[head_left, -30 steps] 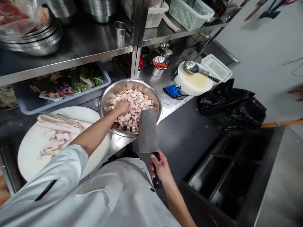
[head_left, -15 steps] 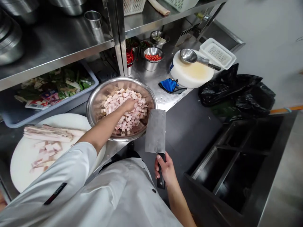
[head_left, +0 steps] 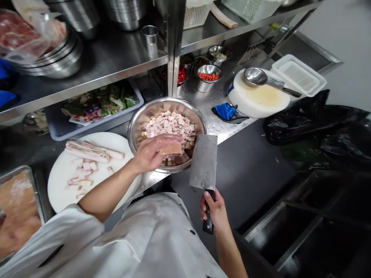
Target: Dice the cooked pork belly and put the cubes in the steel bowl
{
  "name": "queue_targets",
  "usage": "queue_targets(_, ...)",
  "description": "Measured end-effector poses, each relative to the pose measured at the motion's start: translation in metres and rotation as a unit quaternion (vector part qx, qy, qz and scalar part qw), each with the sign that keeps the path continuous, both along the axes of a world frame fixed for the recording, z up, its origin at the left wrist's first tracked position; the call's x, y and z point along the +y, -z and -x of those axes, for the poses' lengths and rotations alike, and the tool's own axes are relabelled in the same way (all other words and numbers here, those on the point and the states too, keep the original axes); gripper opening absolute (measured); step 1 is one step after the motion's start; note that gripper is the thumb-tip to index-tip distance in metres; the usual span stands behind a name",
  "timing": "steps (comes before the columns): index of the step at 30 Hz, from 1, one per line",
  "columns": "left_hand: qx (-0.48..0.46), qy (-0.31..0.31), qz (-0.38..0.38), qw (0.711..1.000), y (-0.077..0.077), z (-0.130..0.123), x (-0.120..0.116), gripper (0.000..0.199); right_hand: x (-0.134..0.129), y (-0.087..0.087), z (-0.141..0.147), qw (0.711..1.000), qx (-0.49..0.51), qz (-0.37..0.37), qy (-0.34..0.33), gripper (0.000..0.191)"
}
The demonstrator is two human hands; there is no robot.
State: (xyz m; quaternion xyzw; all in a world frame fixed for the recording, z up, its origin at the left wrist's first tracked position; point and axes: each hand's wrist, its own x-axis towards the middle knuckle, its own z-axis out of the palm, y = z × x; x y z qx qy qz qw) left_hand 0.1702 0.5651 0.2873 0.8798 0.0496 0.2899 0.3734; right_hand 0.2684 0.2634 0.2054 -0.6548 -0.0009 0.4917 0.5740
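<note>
Over the near side of a large steel bowl point(head_left: 133, 127), my left hand point(head_left: 147, 153) is closed around a piece of pork point(head_left: 171, 149), its tan skin side showing. Diced pork point(head_left: 171, 125) fills much of the bowl below. My right hand point(head_left: 215, 208) grips the black handle of a cleaver point(head_left: 204, 162). The blade points up and away from me, in front of the bowl's right rim. Left of the bowl is a round white cutting board point(head_left: 62, 189). Two pork strips point(head_left: 89, 151) and several cut pieces point(head_left: 84, 170) lie on it.
A blue-grey tub point(head_left: 95, 125) of greens stands behind the board. Steel shelves point(head_left: 116, 73) overhang the counter. To the right are a cup of chopped red chillies point(head_left: 208, 77), a blue mask-like item point(head_left: 226, 112) and another white board point(head_left: 261, 104) with a ladle point(head_left: 255, 77).
My left hand has come up from the diced pork toward me, now with a piece of pork in it. The cleaver stays in my right hand. The view has swung left.
</note>
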Motion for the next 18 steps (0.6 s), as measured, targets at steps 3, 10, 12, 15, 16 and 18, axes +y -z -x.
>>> queue_targets(3,-0.056,0.006,0.005,0.998,-0.016,0.02,-0.004,0.025,0.011,-0.002,-0.003,1.0,-0.005,-0.01,-0.014,0.049)
queue_targets(10,0.237,-0.162,-0.02,0.958,0.053,0.021,0.023,0.046,0.029,0.0,0.0,0.998,-0.026,-0.031,-0.05,0.047)
queue_targets(12,0.312,-0.2,-0.022,0.928,0.078,0.049,0.032,0.051,0.03,0.003,0.001,0.997,-0.032,-0.028,-0.071,0.046)
queue_targets(15,0.309,-0.373,-0.003,0.875,0.105,0.132,0.047,0.038,0.032,0.011,0.001,0.988,-0.029,-0.03,-0.147,0.046)
queue_targets(16,0.31,-0.464,0.007,0.83,0.11,0.166,0.055,0.035,0.033,0.013,0.002,0.982,-0.024,-0.029,-0.185,0.046)
queue_targets(18,0.349,-0.613,0.032,0.709,0.12,0.232,0.073,0.038,0.038,0.019,0.008,0.964,-0.016,-0.016,-0.264,0.046)
